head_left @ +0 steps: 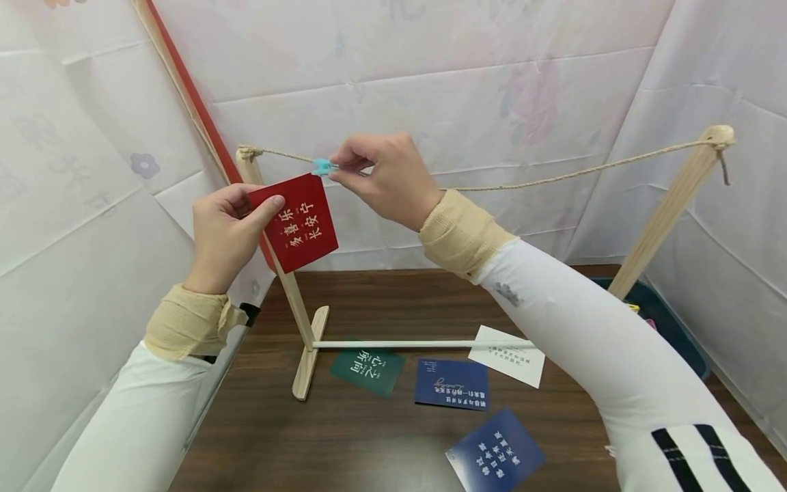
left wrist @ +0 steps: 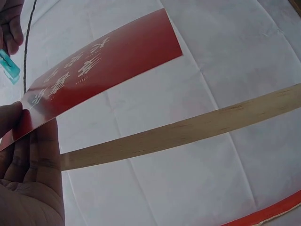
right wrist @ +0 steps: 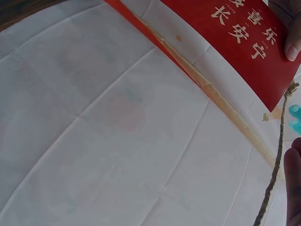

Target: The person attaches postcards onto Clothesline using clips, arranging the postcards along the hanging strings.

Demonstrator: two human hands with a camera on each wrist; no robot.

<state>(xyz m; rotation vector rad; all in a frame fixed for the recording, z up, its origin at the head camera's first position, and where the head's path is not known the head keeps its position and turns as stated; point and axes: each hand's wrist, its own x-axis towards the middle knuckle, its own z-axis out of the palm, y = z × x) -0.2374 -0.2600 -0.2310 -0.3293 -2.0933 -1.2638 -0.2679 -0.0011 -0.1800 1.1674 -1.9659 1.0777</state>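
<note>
A red card (head_left: 301, 232) with pale Chinese lettering is pinched at its upper left edge between the thumb and fingers of my left hand (head_left: 224, 236). To its right, my right hand (head_left: 396, 178) holds a small light-blue clothespin (head_left: 322, 167) by the handle end, thumb and fingers pressed together. The clothespin's front end overlaps the twine (head_left: 522, 186) and sits just above the card's top right corner in the head view. In the left wrist view, a gap shows between the clothespin (left wrist: 9, 68) and the card (left wrist: 108, 61).
Two wooden posts, left (head_left: 295, 307) and right (head_left: 667, 212), hold the twine; a white rod (head_left: 393, 345) runs low between them. On the table lie a green card (head_left: 369, 372), two blue cards (head_left: 451, 384) and a white card (head_left: 510, 359). A dark bin (head_left: 682, 342) stands at right.
</note>
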